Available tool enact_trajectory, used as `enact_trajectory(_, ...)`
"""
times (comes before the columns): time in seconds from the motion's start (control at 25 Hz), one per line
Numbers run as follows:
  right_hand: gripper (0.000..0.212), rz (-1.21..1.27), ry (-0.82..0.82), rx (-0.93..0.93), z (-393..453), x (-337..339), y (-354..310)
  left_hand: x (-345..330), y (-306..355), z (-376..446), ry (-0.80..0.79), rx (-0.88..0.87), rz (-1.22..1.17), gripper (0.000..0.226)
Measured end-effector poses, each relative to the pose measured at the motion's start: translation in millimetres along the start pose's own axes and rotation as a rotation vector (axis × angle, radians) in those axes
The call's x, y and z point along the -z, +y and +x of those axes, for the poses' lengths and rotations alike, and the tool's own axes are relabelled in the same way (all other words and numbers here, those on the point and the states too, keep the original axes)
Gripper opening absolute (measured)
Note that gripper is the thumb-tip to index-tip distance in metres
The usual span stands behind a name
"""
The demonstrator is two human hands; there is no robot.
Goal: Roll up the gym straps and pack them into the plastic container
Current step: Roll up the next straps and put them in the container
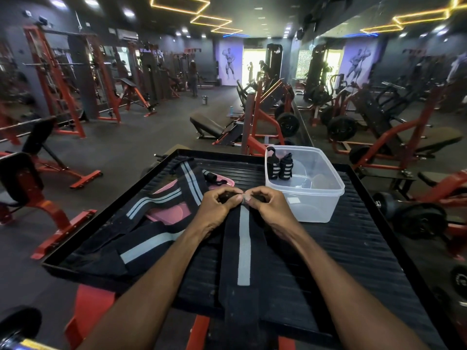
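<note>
Fingers (233, 198) of the left hand (217, 208) and the right hand (267, 205) are curled and pinch the far end of a black strap (243, 248) with a grey stripe, thumbs nearly touching at the centre. That strap runs toward six o'clock across the ribbed black bench (353, 248) and hangs over its near edge. At one o'clock of the hands stands the clear plastic container (318, 198), with two rolled straps (279, 166) upright in its far left corner. At nine o'clock loose straps (156, 198) lie over a pink lid (171, 213).
</note>
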State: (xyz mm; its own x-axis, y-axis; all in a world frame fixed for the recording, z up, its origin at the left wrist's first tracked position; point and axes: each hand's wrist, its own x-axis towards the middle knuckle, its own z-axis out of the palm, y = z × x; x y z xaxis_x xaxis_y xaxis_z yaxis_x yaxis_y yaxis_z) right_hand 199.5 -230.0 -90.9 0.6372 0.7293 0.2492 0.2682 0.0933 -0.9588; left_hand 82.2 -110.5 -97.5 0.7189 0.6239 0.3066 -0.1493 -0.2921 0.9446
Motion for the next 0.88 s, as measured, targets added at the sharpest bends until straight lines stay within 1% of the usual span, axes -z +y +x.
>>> enact_trajectory(0.12,0.01,-0.068,-0.018,-0.076,2.1,1.4,2.5,1.8,-2.1,1.4,-0.011,0.024,-0.003,0.019)
enact_trajectory(0.24,0.004,-0.071,0.001,-0.018,1.3,1.4,1.9,1.9,-3.6,1.9,-0.011,0.114,-0.076,0.022)
enact_trajectory(0.28,0.007,-0.08,0.007,0.007,0.7,1.6,1.2,2.4,-3.0,1.7,-0.022,0.141,-0.097,0.023)
enact_trajectory(0.36,0.014,-0.061,0.001,0.032,-0.5,0.9,-1.5,3.5,-2.9,0.8,-0.059,0.159,-0.055,0.026)
enact_trajectory(0.4,0.015,-0.027,-0.004,0.022,-0.7,0.7,-2.2,3.4,-2.2,0.1,-0.065,0.155,-0.022,0.022)
enact_trajectory(0.48,0.012,0.053,-0.001,-0.047,-1.5,0.3,-3.6,3.6,-1.5,-0.5,-0.051,0.139,-0.001,0.007)
enact_trajectory(0.56,0.008,0.044,-0.003,-0.096,-1.7,0.6,-3.8,3.2,-0.5,-1.0,-0.05,0.116,0.003,0.013)
enact_trajectory(0.72,0.006,-0.041,0.021,-0.028,-1.4,0.5,-3.7,2.5,-1.4,-1.2,-0.059,0.1,-0.004,0.014)
enact_trajectory(0.84,0.013,-0.046,0.036,0.017,-2.2,1.4,-5.9,4.1,-2.3,-0.5,-0.038,0.144,-0.037,0.022)
enact_trajectory(0.88,0.015,-0.037,0.031,0.019,-2.0,1.5,-5.2,3.9,-3.0,0.0,-0.034,0.146,-0.025,0.021)
